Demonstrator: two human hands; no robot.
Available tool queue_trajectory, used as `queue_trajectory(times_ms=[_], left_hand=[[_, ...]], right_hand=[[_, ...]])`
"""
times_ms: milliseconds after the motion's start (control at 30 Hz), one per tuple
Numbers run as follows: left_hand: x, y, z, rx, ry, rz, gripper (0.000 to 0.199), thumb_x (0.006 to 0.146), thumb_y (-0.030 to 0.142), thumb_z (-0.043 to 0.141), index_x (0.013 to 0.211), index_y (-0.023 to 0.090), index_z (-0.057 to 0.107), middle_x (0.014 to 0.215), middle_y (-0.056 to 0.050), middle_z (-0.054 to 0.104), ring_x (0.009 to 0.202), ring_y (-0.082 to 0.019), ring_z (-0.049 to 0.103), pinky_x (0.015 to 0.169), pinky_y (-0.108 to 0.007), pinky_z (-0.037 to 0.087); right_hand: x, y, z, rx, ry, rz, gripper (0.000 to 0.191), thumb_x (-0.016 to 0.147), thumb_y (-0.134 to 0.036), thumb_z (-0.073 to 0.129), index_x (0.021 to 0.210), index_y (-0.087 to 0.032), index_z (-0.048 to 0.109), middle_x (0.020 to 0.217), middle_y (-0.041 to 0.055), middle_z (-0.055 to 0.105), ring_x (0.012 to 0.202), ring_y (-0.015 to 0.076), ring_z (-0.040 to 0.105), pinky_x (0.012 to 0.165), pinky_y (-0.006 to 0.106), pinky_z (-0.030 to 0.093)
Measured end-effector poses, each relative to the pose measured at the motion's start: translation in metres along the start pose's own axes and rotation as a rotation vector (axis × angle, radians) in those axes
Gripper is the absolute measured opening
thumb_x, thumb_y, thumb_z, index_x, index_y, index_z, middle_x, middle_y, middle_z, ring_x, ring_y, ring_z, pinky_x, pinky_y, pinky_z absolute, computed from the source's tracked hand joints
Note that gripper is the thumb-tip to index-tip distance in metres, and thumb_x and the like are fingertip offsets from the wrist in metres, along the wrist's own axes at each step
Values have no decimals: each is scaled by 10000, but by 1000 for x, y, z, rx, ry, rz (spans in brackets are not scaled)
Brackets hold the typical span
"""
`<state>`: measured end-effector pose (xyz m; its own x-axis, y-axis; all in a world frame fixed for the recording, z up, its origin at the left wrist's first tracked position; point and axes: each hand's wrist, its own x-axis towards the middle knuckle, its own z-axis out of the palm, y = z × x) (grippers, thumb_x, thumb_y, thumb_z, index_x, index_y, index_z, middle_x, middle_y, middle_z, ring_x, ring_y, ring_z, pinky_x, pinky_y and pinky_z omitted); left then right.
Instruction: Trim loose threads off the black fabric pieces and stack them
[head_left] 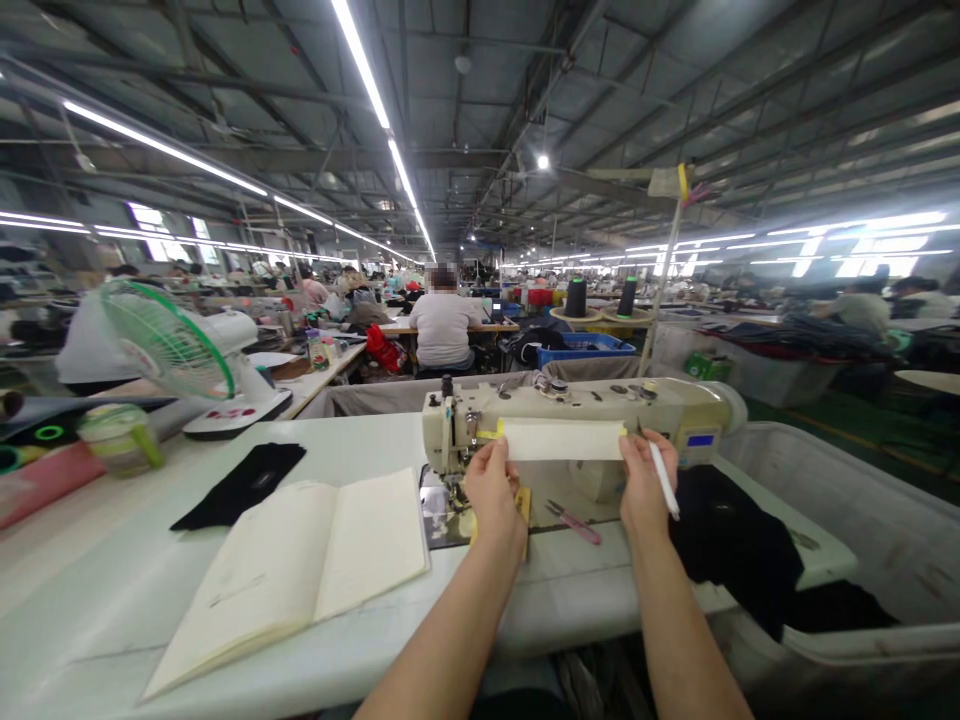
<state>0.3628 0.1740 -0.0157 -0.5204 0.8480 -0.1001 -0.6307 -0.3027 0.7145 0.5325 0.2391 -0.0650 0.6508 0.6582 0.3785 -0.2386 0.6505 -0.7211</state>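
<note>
A pale strip of paper (pixel 562 440) with yellow at both ends stretches between my two hands, in front of the sewing machine (pixel 600 405). My left hand (pixel 495 485) pinches its left end near the needle area. At the other end, my right hand (pixel 646 475) pinches the strip and also holds a white pen (pixel 664 482) that slants downward. Below the strip, pink-handled thread snips (pixel 574 522) lie on the machine bed. To the left, an open notebook (pixel 300 550) with a few faint marks rests on the table.
Black fabric pieces lie left (pixel 244 485) and right (pixel 727 535) on the table (pixel 360 640). A green-and-white fan (pixel 172 345) and a jar (pixel 120 440) stand at the left. A large pale bin (pixel 870 510) borders the right side. A person (pixel 444 330) sits ahead, facing away.
</note>
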Motion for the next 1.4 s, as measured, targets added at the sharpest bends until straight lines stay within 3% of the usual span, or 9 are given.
queue_trajectory(times_ms=[300, 567, 833, 1400], left_hand=[[3, -1, 2, 33, 51, -8, 451, 595, 463, 853, 794, 146, 602, 473, 84, 469, 375, -31, 345, 379, -145, 215], [5, -4, 8, 92, 90, 28, 289, 719, 373, 768, 766, 145, 598, 474, 80, 464, 391, -40, 350, 386, -155, 224], [9, -7, 12, 117, 97, 88, 378, 644, 449, 808, 738, 150, 596, 501, 78, 477, 398, -44, 368, 397, -161, 250], [11, -14, 11, 151, 130, 125, 413, 702, 505, 776, 782, 152, 577, 499, 72, 487, 425, -67, 411, 413, -174, 262]], right_hand=[[12, 0, 8, -19, -10, -82, 510, 631, -311, 818, 1043, -209, 534, 849, -16, 658, 808, 167, 638, 815, 360, 499], [15, 3, 11, -68, -4, -102, 476, 664, -337, 782, 1045, -208, 528, 842, -9, 656, 785, 168, 633, 783, 356, 505], [18, 10, 13, -116, -4, -133, 471, 705, -378, 753, 1071, -205, 512, 829, -16, 645, 738, 153, 630, 726, 323, 512], [12, 3, 18, -242, 48, -204, 479, 689, -412, 767, 1043, -199, 526, 789, -15, 622, 665, 145, 569, 658, 300, 471]])
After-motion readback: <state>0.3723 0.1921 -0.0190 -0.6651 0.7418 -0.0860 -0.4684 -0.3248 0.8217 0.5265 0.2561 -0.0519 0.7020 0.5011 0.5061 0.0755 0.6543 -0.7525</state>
